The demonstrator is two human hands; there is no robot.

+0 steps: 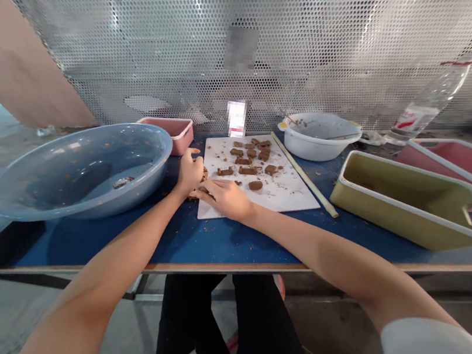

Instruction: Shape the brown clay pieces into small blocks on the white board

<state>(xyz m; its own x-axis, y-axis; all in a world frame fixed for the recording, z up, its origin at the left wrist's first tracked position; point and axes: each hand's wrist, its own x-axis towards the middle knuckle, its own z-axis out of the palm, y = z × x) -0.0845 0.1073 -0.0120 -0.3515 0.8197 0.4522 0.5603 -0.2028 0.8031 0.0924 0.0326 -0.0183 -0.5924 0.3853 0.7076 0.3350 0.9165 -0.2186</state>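
My left hand (191, 171) and right hand (230, 198) close on a brown, crumbly lump (205, 175) at the near-left edge of the flat white board (293, 193), apparently bracing it from both sides; finger detail is partly hidden. Small brown shaped pieces (248, 170) lie farther right, presumably kept clear of my hands.

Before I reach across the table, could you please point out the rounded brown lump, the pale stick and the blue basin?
Rounded brown lump (255, 185): head view, middle of its upper surface.
Pale stick (304, 175): head view, about midway along its length.
Blue basin (55, 168): head view, its inner wall.
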